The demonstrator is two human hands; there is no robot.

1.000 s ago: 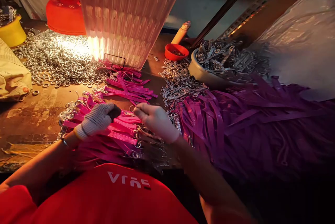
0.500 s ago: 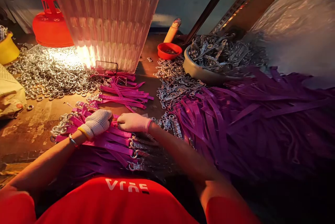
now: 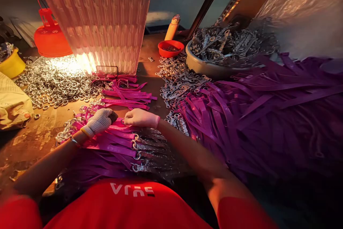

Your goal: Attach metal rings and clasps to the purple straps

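My left hand (image 3: 101, 120), in a white dotted glove, is closed over a pile of purple straps (image 3: 112, 146) with metal rings at their ends. Just right of it, my right hand (image 3: 139, 118), in a pale glove, has its fingers pressed together near a small ring at the pile's upper edge. What either hand pinches is too small or hidden to tell. Chains (image 3: 150, 147) extend from the rings on the right side of the pile. Behind the hands lies a second bunch of purple straps (image 3: 128, 96).
Loose rings (image 3: 61, 82) lie under a red lamp (image 3: 50, 38), by a ribbed panel (image 3: 107, 25). A yellow bowl (image 3: 13, 64), red bowl (image 3: 170, 53), bottle (image 3: 172, 29) and basin of chains (image 3: 198, 65) stand around. A large purple strap heap (image 3: 257, 114) lies right.
The view has shifted slightly. My right hand has moved a little up and to the right, widening the gap between the hands. My left hand stays closed over the pile.
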